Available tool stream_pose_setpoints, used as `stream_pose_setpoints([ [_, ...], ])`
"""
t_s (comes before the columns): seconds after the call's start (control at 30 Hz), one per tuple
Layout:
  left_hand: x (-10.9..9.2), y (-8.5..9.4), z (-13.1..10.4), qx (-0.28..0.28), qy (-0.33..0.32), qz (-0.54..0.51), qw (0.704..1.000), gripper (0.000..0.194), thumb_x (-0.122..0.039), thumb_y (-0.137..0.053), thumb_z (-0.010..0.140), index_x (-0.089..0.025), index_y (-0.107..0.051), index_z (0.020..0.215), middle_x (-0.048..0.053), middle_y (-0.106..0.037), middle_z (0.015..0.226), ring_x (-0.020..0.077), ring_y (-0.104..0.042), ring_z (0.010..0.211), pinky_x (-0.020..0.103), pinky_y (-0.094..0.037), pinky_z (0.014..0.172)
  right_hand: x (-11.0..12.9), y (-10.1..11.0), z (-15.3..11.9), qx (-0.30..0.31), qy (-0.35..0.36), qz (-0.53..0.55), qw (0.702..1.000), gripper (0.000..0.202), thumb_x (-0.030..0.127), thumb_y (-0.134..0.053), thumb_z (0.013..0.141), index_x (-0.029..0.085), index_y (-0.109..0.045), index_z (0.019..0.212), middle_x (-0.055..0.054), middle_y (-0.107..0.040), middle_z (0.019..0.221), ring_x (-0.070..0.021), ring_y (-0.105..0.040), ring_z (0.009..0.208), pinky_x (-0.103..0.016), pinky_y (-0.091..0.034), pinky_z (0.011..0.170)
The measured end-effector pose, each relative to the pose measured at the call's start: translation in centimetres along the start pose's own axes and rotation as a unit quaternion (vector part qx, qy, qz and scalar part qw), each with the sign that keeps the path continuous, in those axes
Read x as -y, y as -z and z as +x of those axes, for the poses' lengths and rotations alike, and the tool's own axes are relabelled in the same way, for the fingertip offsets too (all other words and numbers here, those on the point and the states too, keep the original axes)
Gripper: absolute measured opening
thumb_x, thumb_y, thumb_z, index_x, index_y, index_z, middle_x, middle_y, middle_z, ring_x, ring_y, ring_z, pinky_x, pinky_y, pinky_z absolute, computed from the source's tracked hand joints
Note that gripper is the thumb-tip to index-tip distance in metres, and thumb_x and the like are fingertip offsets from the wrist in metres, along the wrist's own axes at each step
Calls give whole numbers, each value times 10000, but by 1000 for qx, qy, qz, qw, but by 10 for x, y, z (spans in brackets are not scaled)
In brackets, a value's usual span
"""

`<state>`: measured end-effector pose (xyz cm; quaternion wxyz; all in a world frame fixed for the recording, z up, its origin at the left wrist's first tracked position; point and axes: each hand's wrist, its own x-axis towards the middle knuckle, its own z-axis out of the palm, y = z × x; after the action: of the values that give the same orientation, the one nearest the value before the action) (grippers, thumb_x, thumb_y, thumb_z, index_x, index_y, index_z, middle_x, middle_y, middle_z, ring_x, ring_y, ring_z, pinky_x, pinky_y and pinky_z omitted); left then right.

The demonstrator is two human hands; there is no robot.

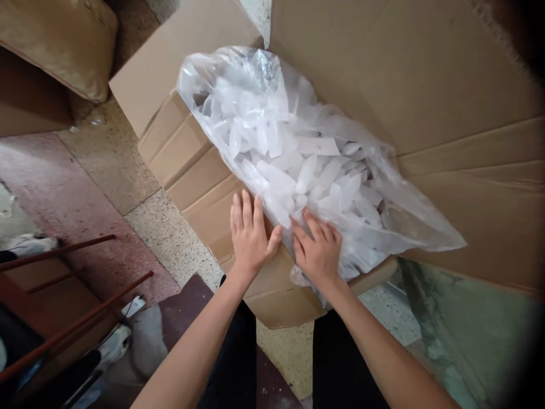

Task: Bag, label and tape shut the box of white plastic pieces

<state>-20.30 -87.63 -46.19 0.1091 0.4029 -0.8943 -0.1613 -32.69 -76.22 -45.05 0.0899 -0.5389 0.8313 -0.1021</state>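
Note:
An open cardboard box [200, 170] stands in front of me, its flaps folded outward. Inside it, a clear plastic bag [383, 227] lies open around a heap of whitish, translucent plastic pieces [298, 165], many long and tapered. My left hand [250, 233] rests flat on the near left flap beside the bag's edge, fingers stretched out and holding nothing. Over the near edge of the bag is my right hand [317, 247], its fingers apart and slightly bent, touching the plastic. I see nothing gripped in it.
At upper left a yellowish sack [63, 45] lies on another carton [29, 96]. Reddish metal bars [85, 324] stick in from the left, with a white shoe [114, 341] close by. A large cardboard flap [404, 68] spreads to the right over the tiled floor [170, 244].

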Motion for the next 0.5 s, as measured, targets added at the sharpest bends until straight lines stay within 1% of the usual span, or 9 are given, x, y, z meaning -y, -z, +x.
stream_pose_setpoints([
  [0.1, -1, 1, -3, -4, -88, 3, 996, 760, -545, -400, 929, -82, -248, 1513, 214, -247, 1564, 297, -162, 1478, 475, -170, 1196, -4, -13, 10, -30, -25, -49, 998, 362, 315, -475, 956, 316, -598, 1297, -84, -578, 1313, -251, -510, 1028, -425, -358, 919],
  [0.17, -1, 2, -3, -10, -145, 6, 989, 762, -557, -434, 915, -113, -269, 1512, 203, -250, 1565, 294, -174, 1474, 456, -160, 1201, -4, -24, 16, -43, -42, -73, 996, 359, 314, -453, 966, 305, -594, 1296, -101, -593, 1266, -263, -487, 1008, -426, -367, 872],
  [0.2, -1, 2, -3, -11, -174, 5, 985, 746, -555, -445, 912, -129, -294, 1506, 192, -266, 1561, 290, -172, 1474, 447, -148, 1206, -4, -30, 18, -42, -51, -77, 995, 363, 310, -435, 973, 302, -584, 1304, -109, -582, 1274, -273, -477, 1027, -439, -367, 874],
  [0.27, -1, 4, 0, -5, -240, 3, 971, 672, -529, -450, 921, -155, -372, 1473, 159, -336, 1538, 271, -180, 1472, 427, -117, 1216, -4, -40, 23, -18, -62, -70, 995, 382, 307, -392, 986, 301, -554, 1332, -122, -531, 1338, -300, -452, 1108, -487, -365, 904],
  [0.33, -1, 6, 4, 22, -300, 2, 954, 570, -482, -440, 939, -175, -460, 1418, 116, -397, 1513, 249, -201, 1468, 410, -101, 1223, -2, -50, 27, 14, -63, -54, 996, 410, 296, -343, 995, 288, -523, 1364, -142, -459, 1419, -327, -414, 1207, -552, -357, 941],
  [0.37, -1, 7, 6, 43, -319, 4, 947, 531, -462, -431, 946, -176, -495, 1389, 103, -409, 1507, 243, -218, 1464, 405, -108, 1224, 0, -54, 29, 32, -62, -45, 997, 428, 285, -324, 995, 270, -506, 1382, -155, -414, 1459, -338, -387, 1258, -582, -348, 959],
  [0.43, -3, 9, 10, 87, -334, 13, 938, 499, -442, -411, 957, -161, -535, 1350, 104, -399, 1511, 248, -255, 1453, 405, -157, 1217, 3, -59, 33, 63, -58, -29, 996, 462, 254, -305, 984, 210, -477, 1411, -183, -331, 1515, -352, -321, 1345, -628, -324, 999],
  [0.5, -4, 12, 13, 121, -330, 24, 936, 507, -436, -393, 963, -140, -537, 1349, 119, -380, 1519, 266, -275, 1445, 419, -208, 1203, 6, -56, 34, 86, -52, -17, 995, 481, 230, -318, 964, 165, -470, 1416, -194, -287, 1539, -355, -256, 1403, -648, -296, 1039],
])
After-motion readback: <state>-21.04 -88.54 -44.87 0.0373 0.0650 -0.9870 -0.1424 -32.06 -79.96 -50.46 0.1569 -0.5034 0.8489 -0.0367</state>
